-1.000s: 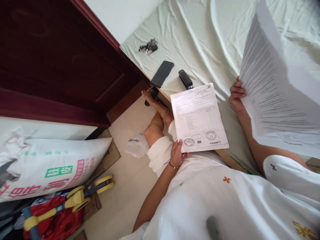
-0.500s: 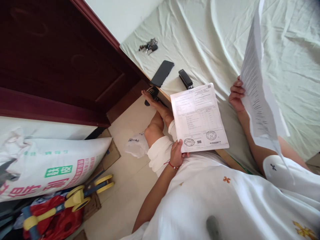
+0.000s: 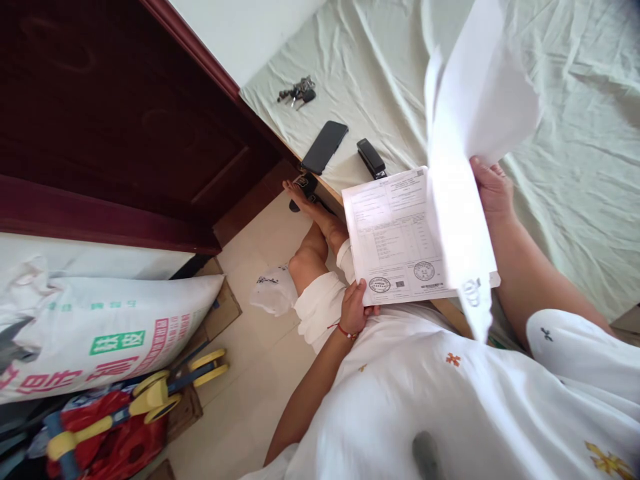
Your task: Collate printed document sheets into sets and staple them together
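In the head view, the near left corner of a form (image 3: 395,233) is gripped by the left hand (image 3: 353,310) — thumb laid on top, fingers mostly hidden beneath; the form is held above the lap, face up, with a table and two oval stamps printed on it; a red bracelet (image 3: 349,333) is worn on the left wrist.

A few loose sheets (image 3: 460,180) are pinched by the right hand (image 3: 495,190), whose fingertips are partly covered by the paper; the sheets are held bent and roughly upright, and the right part of the form is hidden by them — whether the two touch cannot be told.

Beyond the form, on a pale green cloth (image 3: 575,200), a black stapler (image 3: 371,158) is set just beside the form's far edge; a dark phone (image 3: 325,147) is laid near the stapler, and a bunch of keys (image 3: 300,92) is placed farther off.

At the left, a printed white sack (image 3: 115,333) is seen below a dark red door (image 3: 110,120), with a yellow and blue toy (image 3: 155,398) beside it; a white bag (image 3: 273,291) is seen on the tiled floor (image 3: 245,313) by the knee.
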Demonstrator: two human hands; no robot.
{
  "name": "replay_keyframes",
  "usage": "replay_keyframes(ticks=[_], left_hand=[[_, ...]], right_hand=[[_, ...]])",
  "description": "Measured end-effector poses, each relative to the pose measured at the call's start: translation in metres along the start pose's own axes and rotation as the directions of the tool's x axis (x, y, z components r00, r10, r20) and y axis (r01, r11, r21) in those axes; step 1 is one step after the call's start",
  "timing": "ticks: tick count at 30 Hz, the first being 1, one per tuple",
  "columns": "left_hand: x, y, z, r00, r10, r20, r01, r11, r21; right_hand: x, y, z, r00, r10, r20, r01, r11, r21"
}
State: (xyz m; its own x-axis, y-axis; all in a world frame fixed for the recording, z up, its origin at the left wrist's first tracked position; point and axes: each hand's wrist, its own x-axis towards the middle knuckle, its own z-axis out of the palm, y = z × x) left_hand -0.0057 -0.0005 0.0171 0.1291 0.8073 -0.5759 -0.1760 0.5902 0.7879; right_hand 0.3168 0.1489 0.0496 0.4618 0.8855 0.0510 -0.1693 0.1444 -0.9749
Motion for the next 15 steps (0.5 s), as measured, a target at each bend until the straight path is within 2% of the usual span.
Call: replay_keyframes(ticks=[2,5,7,10,15], left_hand=[[-0.001,0.002,-0.001,0.999,-0.013,-0.032,0.014,1.0,0.008],[-0.003,0.005,-0.007,0.996,-0.009,-0.09,0.01,1.0,0.021],[-0.003,0.004,-0.009,0.993,0.004,-0.115,-0.002,1.0,0.016],[0.0,-0.001,-0.008,0.994,-0.002,-0.105,0.001,1.0,-0.013],[0.003,-0.007,-0.001,1.0,-0.008,-0.018,0.007,0.998,-0.07]], right_hand=[[-0.007,-0.002,0.009,0.996,0.049,-0.079,-0.041,0.994,0.103],[-0.017,-0.003,0.017,0.995,0.095,-0.016,-0.093,0.99,0.108],[-0.019,0.001,0.017,0.995,0.09,0.048,-0.093,0.994,0.051],[-0.017,0.012,0.012,0.994,0.029,0.103,-0.017,0.994,-0.108],[-0.011,0.025,0.005,0.995,-0.062,0.075,0.08,0.957,-0.278]])
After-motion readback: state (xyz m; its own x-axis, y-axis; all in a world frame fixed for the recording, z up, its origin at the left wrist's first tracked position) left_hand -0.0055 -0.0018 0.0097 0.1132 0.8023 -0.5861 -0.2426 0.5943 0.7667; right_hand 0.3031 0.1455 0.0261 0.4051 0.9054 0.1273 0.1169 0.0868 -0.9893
